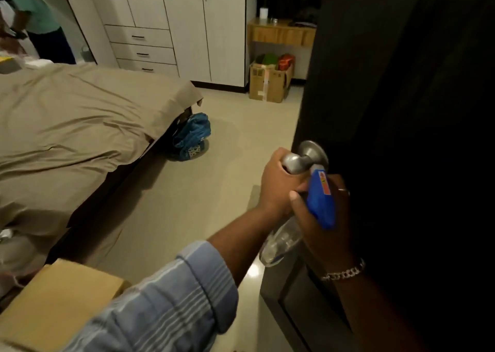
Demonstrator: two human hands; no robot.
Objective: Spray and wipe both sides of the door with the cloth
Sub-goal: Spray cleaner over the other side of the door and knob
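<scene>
A dark door (pixel 401 97) fills the right side of the head view, its edge facing me. My left hand (pixel 277 184) is closed around the round metal door knob (pixel 300 161). Just right of it, my right hand (pixel 325 225) grips a spray bottle (pixel 321 204) with a blue top and a clear body (pixel 281 241) that points down and to the left. A silver bracelet sits on my right wrist. No cloth is visible.
A bed (pixel 72 126) with a tan sheet lies to the left, a blue bag (pixel 191 137) on the floor at its corner. White wardrobes (pixel 171 24) line the far wall beside a wooden table (pixel 281 34) and a cardboard box (pixel 269 82). Another person (pixel 34 16) stands far left. A box (pixel 59 306) sits near me.
</scene>
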